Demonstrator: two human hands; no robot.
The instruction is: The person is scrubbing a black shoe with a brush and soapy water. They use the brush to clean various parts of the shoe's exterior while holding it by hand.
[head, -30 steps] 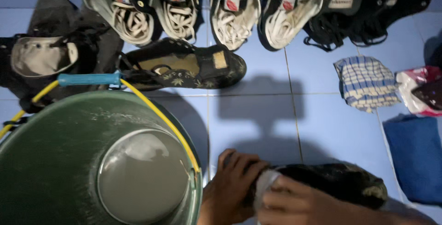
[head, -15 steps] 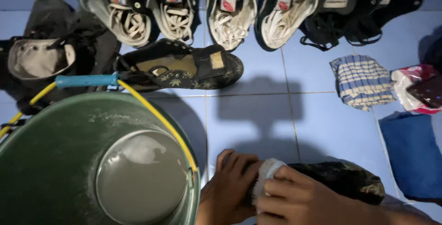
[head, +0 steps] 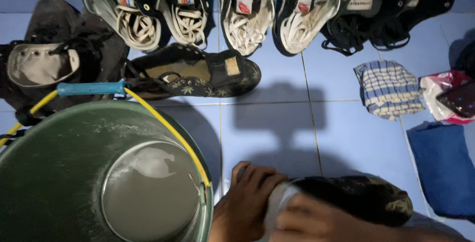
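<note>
Dark patterned shoe (head: 366, 200) lay on the blue tiled floor (head: 277, 123) at its near edge, beside the green bucket (head: 74, 172). Left hand (head: 245, 202) kept its grip clenched around the shoe's heel end; right hand (head: 316, 222) pressed a white cloth (head: 278, 200) against it.

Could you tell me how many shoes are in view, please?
9: six in a row at top, one grey at left, one patterned beside the bucket, one in the hands. More may lie off-frame.
</note>
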